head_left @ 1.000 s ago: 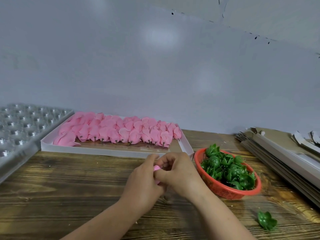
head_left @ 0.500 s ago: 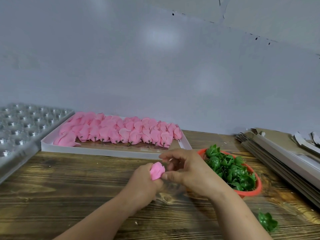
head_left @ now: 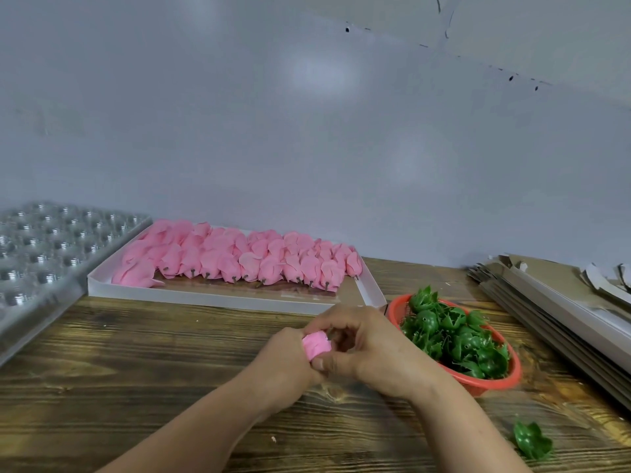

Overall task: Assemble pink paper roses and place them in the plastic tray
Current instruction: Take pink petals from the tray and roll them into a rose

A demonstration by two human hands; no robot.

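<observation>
A pink paper rose (head_left: 316,343) sits between both hands over the wooden table. My left hand (head_left: 285,363) grips it from below and the left. My right hand (head_left: 365,348) curls round it from the right, thumb under and fingers over its top. Most of the rose is hidden by fingers. The clear plastic tray (head_left: 44,254) with round cells lies at the far left. A white flat box (head_left: 218,298) behind my hands holds several rows of pink rose heads (head_left: 239,259).
A red basket (head_left: 491,382) full of green plastic calyxes (head_left: 454,339) stands right of my hands. One loose green calyx (head_left: 532,440) lies at the front right. Stacked flat cardboard (head_left: 560,315) fills the right edge. A grey wall rises behind.
My right hand has closed over the pink rose again, fingers wrapping its top; half a second ago more of the rose showed. Both hands stay in the same spot.
</observation>
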